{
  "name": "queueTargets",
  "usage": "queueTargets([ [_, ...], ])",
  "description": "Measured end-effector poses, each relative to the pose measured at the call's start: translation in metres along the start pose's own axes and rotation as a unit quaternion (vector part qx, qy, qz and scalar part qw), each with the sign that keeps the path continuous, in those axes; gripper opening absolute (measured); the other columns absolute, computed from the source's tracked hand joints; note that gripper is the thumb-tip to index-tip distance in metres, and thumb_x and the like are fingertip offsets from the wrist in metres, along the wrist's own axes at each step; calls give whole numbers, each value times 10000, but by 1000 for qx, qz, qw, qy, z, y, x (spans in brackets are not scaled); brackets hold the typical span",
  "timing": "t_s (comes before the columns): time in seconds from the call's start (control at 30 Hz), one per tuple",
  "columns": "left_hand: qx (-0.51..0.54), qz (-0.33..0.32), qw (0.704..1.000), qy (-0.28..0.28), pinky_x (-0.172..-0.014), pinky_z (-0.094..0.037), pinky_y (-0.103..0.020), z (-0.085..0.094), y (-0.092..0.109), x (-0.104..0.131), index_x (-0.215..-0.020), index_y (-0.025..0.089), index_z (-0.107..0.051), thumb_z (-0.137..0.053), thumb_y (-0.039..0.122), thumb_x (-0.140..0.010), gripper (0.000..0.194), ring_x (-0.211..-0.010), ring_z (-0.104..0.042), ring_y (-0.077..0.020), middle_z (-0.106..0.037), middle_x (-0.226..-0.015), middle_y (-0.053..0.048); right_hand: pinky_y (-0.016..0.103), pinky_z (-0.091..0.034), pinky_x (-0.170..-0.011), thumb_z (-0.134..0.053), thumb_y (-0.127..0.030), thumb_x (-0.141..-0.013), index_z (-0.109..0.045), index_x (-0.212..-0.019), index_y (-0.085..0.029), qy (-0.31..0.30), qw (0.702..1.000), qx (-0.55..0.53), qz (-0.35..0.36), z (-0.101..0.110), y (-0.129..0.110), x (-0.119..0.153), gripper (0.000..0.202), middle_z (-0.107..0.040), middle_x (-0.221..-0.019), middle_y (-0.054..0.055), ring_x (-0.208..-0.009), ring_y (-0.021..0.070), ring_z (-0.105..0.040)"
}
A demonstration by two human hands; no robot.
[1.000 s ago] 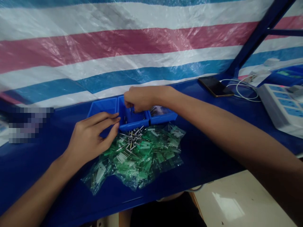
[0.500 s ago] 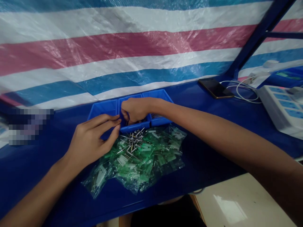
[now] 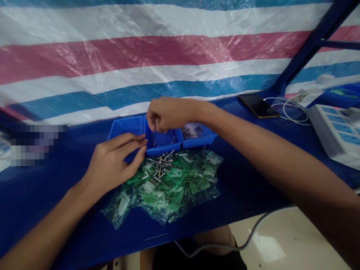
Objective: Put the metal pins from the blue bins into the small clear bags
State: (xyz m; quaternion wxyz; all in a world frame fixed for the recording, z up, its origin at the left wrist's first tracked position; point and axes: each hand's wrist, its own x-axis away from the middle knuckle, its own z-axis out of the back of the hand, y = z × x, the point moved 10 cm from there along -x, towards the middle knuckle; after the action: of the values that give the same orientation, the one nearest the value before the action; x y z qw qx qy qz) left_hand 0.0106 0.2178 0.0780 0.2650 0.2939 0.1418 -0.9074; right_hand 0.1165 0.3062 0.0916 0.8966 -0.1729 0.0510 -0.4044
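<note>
My left hand (image 3: 119, 157) rests at the front left corner of the middle blue bin (image 3: 163, 150), its thumb and fingertips closed together on the edge. Over that same bin is my right hand (image 3: 161, 115), fingers curled into a pinch; a thin metal pin (image 3: 154, 138) seems to hang from them, partly hidden. A few small metal pins (image 3: 173, 140) lie on the bin floor. Directly in front, a loose heap of metal pins (image 3: 161, 165) sits on top of clear and green plastic packets (image 3: 171, 195) with white strips inside.
A left blue bin (image 3: 126, 125) and a right blue bin (image 3: 198, 141) holding clear packets flank the middle one. Further right are a phone (image 3: 258, 105), a white cable (image 3: 285, 112) and a power strip (image 3: 334, 127). A striped sheet (image 3: 168, 52) hangs behind.
My right hand has risen out of the middle bin, uncovering its floor and the pins there. My left hand keeps its place at the bin edge. A grey cable now shows below the table edge.
</note>
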Motion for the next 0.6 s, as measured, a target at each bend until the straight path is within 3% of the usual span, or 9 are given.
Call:
queueTargets([
  [0.1, 0, 5, 1000, -3, -862, -754, -401, -2, -2, 1, -1114, 230, -845, -591, 305, -1171, 271, -962, -880, -263, -887, -1159, -64, 238, -464, -725, -717, -67, -917, -888, -974, -104, 37, 999, 19, 11, 32, -6, 21, 184, -815, -748, -52, -738, 97, -729],
  [0.17, 1, 2, 1000, -3, -853, -752, -409, -2, -2, 1, -1103, 222, -847, -595, 304, -1165, 272, -956, -880, -270, -886, -1147, -69, 246, -446, -730, -699, -133, -959, -888, -1006, -100, 27, 999, 18, 21, 40, -15, 34, 197, -807, -743, -85, -704, 62, -709],
  [0.3, -2, -19, 1000, -4, -767, -729, -372, -1, 2, -1, -1044, 202, -837, -576, 284, -1163, 298, -919, -877, -258, -883, -1096, -81, 202, -445, -667, -797, -44, -934, -910, -1005, -161, -52, 996, -7, 73, 23, -40, 45, 178, -820, -739, -76, -687, 71, -726],
  [0.37, -4, -22, 1000, -4, -728, -712, -347, 0, 3, -1, -1050, 201, -835, -577, 267, -1162, 289, -915, -878, -247, -883, -1093, -83, 224, -460, -653, -751, -11, -972, -908, -993, -184, -39, 995, 26, 89, 19, -45, 42, 234, -832, -771, -48, -702, 98, -722],
  [0.47, -11, -24, 1000, 14, -724, -710, -334, 3, 3, 0, -1100, 178, -845, -599, 238, -1154, 258, -933, -881, -246, -882, -1107, -98, 298, -478, -718, -637, 30, -1007, -892, -993, -170, 19, 989, 138, 51, 21, -31, 30, 325, -860, -905, 36, -816, 164, -734],
  [0.6, -1, -31, 999, 12, -818, -742, -352, 2, 3, 2, -1107, 161, -846, -593, 276, -1178, 287, -949, -881, -250, -878, -1109, -99, 328, -509, -795, -627, 61, -985, -852, -1278, -109, -7, 971, 239, -28, 3, 4, 10, 406, -851, -1290, 169, -1072, 256, -783],
])
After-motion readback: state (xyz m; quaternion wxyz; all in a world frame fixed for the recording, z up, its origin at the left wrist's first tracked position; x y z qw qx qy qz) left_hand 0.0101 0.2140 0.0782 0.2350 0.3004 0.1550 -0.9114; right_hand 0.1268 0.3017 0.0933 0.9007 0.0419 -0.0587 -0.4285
